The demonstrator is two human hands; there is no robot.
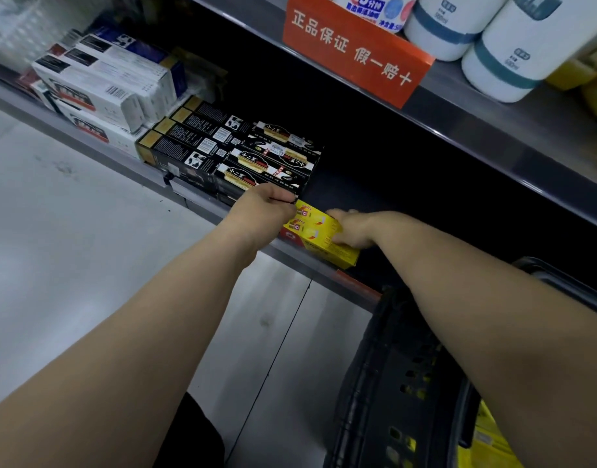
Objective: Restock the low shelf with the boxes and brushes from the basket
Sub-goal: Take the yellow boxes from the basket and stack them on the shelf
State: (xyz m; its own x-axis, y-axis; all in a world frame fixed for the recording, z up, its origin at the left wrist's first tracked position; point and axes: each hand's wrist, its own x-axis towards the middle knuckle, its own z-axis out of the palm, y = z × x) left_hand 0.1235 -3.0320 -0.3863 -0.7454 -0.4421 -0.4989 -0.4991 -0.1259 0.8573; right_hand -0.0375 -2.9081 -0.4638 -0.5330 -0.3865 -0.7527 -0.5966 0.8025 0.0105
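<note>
Nearest my lens run the left forearm [148, 332] and the right forearm [486, 298], both bare, reaching down to the shelf edge; the right hand [352, 231] grips the right end of the yellow boxes [315, 231], thumb on top and fingers curled round the end; the left hand [263, 207] is curled at their left end, and I cannot tell whether it holds anything, since its fingertips are turned away from me. I read the yellow boxes as glossy card, long and flat, printed in red, lying at the front lip of the low shelf [128, 165], a grey metal ledge; just left of them, against the left hand, sits a stack of black boxes [256, 157] with gold ends; further left, a blurred pile of white boxes [97, 86] with barcodes. Under the right forearm stands the basket [391, 366], black perforated plastic with yellow showing through its holes. Behind the boxes the recess is dark; above it an orange sign [354, 49] sits on the upper shelf edge beside round white bottles [513, 52] with blue bands; pale floor [54, 231] lies left.
</note>
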